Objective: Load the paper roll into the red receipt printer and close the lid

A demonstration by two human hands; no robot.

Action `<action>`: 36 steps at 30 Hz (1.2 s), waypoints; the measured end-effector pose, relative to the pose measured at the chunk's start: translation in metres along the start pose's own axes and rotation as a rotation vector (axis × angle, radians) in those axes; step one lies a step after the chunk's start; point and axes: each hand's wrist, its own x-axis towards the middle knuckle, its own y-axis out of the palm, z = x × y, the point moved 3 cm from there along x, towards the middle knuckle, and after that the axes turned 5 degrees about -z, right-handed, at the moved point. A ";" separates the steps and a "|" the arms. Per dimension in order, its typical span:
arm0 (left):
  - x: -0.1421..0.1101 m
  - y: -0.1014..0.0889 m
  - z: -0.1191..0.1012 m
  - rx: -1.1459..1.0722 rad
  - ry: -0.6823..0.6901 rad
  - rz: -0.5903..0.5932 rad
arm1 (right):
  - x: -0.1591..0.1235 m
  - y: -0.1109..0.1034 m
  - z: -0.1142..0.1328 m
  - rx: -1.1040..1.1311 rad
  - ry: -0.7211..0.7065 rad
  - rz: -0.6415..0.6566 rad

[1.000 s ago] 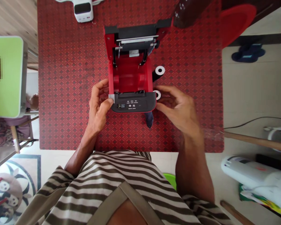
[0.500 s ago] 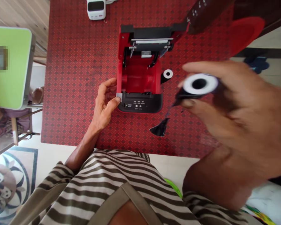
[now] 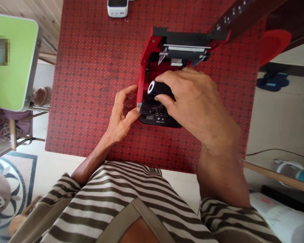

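Observation:
A red and black thermal printer (image 3: 141, 84) stands on the table with its lid tilted up and back. My left hand (image 3: 121, 118) grips its front left corner, thumb on the small grey tab and fingers along the side. My right hand (image 3: 200, 104) holds a black paper roll (image 3: 163, 88) between thumb and fingers, over the printer's paper bay. The roll's white end with its dark core hole faces left. A loose black flap (image 3: 147, 105) hangs from it across part of the control panel (image 3: 159, 118). My right hand hides the right side of the bay.
The red patterned tablecloth (image 3: 98, 67) covers the table. A small white device (image 3: 118, 10) with a dark screen sits at the back edge. At the back right are a dark brown post (image 3: 233, 20) and a red round object (image 3: 275, 44). A green-topped table (image 3: 12, 84) stands to the left.
My right hand has carried the paper roll left, from beside the printer to above its bay. The second roll on the printer's right is now out of sight. My left hand keeps its grip.

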 end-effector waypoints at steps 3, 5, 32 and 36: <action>0.000 0.000 -0.002 0.004 0.000 0.005 | 0.008 -0.004 0.006 -0.074 0.082 0.070; -0.001 0.001 -0.002 0.011 0.001 0.004 | 0.012 -0.006 0.008 -0.103 0.092 0.104; 0.031 0.015 -0.054 0.468 0.253 -0.091 | 0.032 0.025 -0.011 -0.102 0.006 0.164; 0.034 0.021 -0.052 0.542 0.337 -0.134 | 0.032 0.029 -0.011 -0.097 0.076 0.155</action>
